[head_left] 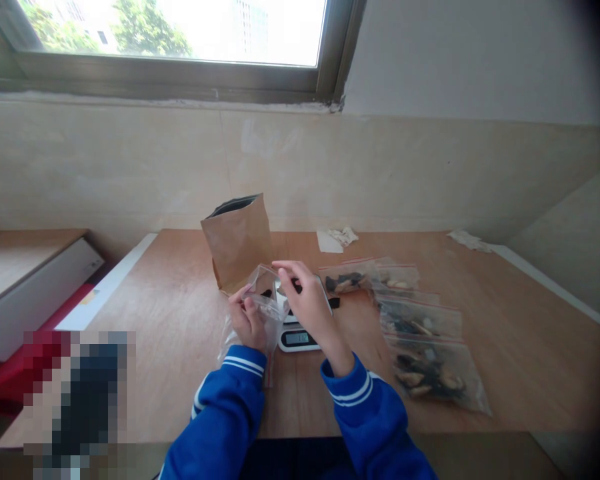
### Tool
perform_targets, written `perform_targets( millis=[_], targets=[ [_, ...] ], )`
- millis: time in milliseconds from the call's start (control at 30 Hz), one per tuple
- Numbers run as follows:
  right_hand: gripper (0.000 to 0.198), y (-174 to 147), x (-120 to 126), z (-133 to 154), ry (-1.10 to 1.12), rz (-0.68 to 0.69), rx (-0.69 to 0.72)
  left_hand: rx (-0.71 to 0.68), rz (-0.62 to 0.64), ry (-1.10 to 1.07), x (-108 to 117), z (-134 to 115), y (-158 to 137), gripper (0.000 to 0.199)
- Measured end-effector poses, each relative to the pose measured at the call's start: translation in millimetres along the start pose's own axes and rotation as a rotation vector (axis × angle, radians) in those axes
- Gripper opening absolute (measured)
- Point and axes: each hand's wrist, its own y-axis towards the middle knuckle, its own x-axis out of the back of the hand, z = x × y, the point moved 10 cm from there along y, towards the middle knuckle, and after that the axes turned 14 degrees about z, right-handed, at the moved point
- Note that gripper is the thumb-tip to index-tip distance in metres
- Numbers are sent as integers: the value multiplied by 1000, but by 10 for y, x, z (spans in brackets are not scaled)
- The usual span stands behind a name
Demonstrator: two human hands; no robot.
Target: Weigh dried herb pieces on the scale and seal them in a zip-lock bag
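My left hand grips a clear plastic zip bag by its left edge, holding it over a small white kitchen scale. The fingers of my right hand pinch the top rim of the same bag. A few dark pieces lie on the scale platform, partly hidden by my hands. An open brown paper pouch stands upright just behind the bag. Both arms wear blue sleeves with white stripes.
Several filled clear zip bags of dark and pale pieces lie in a row to the right on the wooden table. Crumpled white paper lies near the wall. A white box sits on the left.
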Motion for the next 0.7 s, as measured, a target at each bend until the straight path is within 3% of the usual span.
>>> perform_targets(
  millis=[133,200,400,533,700],
  targets=[
    [30,-330,435,-507,-15,-252,-126,-17,19,35,-13,-30,-1,31],
    [30,-511,603,-784,-102,-299,-184,-28,23,42,-15,-46,0,31],
    [35,-802,502,-1329,-427,50,-219,-67,-25,8,14,-70,-34,36],
    [37,-905,475,-1492,-483,73,-202,-92,-91,-28,57,-75,-72,40],
    [26,-935,577,-1546,-486,5,-226,-115,-124,-39,75,-87,-84,41]
  ],
)
